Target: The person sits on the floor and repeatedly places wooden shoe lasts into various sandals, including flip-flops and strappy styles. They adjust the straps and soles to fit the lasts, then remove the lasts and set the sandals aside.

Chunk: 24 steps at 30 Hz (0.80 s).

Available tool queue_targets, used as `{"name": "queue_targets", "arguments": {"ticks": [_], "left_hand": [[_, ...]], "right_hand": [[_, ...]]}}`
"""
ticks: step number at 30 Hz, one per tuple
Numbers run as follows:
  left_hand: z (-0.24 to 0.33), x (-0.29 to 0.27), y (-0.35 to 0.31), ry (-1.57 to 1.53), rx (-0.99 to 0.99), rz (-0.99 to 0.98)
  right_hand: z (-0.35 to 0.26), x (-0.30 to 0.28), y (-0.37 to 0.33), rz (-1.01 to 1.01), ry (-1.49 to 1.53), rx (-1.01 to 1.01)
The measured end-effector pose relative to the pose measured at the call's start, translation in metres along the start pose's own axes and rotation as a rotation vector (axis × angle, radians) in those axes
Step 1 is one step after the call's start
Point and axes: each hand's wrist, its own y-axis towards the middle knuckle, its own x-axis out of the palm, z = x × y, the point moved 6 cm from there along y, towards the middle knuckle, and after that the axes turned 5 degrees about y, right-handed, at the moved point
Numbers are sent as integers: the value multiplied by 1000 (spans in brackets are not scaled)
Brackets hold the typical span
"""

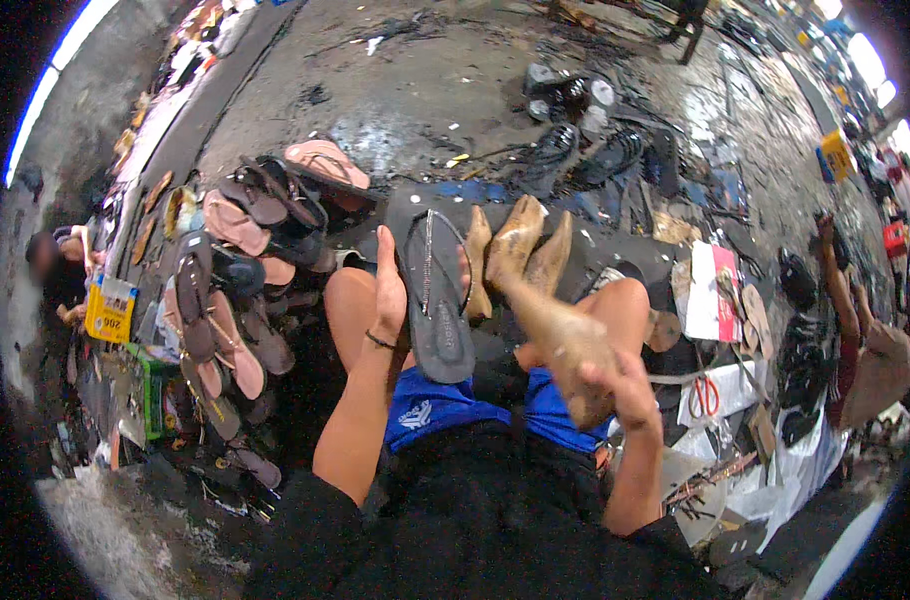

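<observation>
My left hand (390, 290) holds a dark grey thong sandal (442, 335) upright over my lap, its sole facing me. A shiny beaded strap runs up the sandal, and my fingertips show beside the strap at its right edge. In my right hand (630, 395) is a tan wooden shoe last (555, 330), gripped at its thick end and slanting up and left, slightly blurred. Just beyond it, between my knees, more wooden shoe lasts (550, 258) stand together, one of them (479, 262) close to the sandal's right edge.
Left of my knee lies a pile of pink and dark sandals (237, 345), beside a green crate (153, 390). To the right are a white-and-red box (713, 290) and red-handled scissors (705, 396). Black shoes (615, 155) lie ahead on the littered floor. Other people sit at both sides.
</observation>
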Motion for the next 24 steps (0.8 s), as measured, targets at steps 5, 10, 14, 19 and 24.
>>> {"name": "queue_targets", "arguments": {"ticks": [5, 10, 14, 19, 24], "left_hand": [[-43, 57, -18, -262, -127, -283], [-91, 74, -38, -396, -310, -415], [-67, 42, -55, 665, 42, -50], [27, -19, -82, 1452, 443, 325], [236, -51, -181, 1567, 799, 1041]], "right_hand": [[-25, -22, 75, 388, -1191, -487], [-111, 84, 78, -154, -839, -869], [-87, 82, 118, -238, -744, -706], [-50, 112, 158, -231, -564, -576], [-5, 39, 251, -11, -618, -370]]}}
